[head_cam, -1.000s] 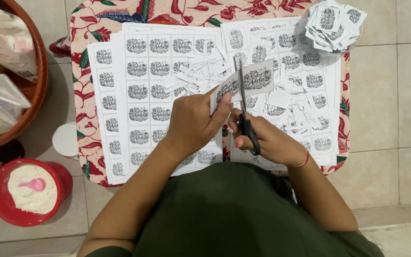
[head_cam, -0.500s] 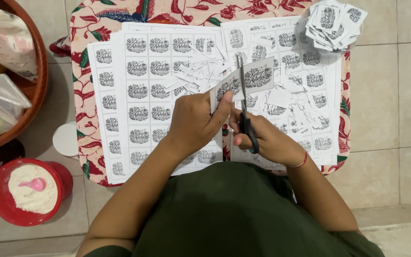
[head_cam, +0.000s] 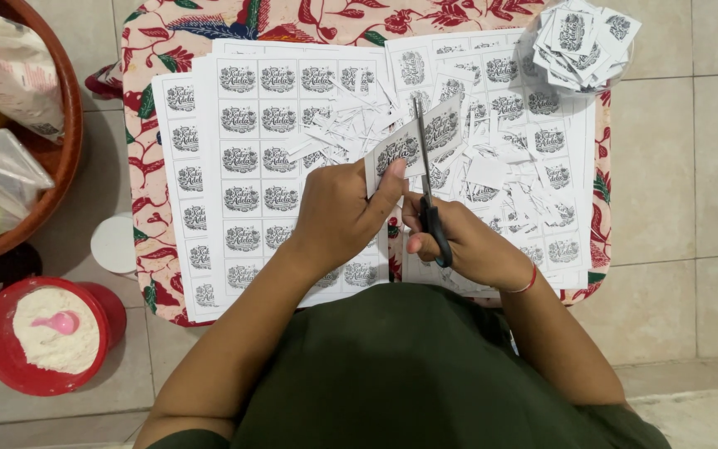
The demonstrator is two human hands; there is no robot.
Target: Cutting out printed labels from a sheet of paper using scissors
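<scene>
My left hand [head_cam: 344, 212] pinches a strip of printed paper labels [head_cam: 415, 143] and holds it up over the table. My right hand [head_cam: 467, 243] grips a pair of black-handled scissors [head_cam: 427, 187]; the blades point away from me and run through the strip between two labels. Below the hands lie white sheets of black-and-white printed labels [head_cam: 247, 166], spread over a low table with a red floral cloth [head_cam: 159, 50]. Thin paper offcuts [head_cam: 342, 125] litter the sheets.
A clear container heaped with cut labels [head_cam: 582, 37] stands at the table's far right corner. On the tiled floor to the left are a wooden bowl with plastic bags [head_cam: 18, 125], a red tub of white powder with a pink scoop [head_cam: 47, 333], and a white lid [head_cam: 114, 245].
The scissors' blades have closed further along the strip, and the strip's right-hand label has tilted a little. Both hands stay in the same place.
</scene>
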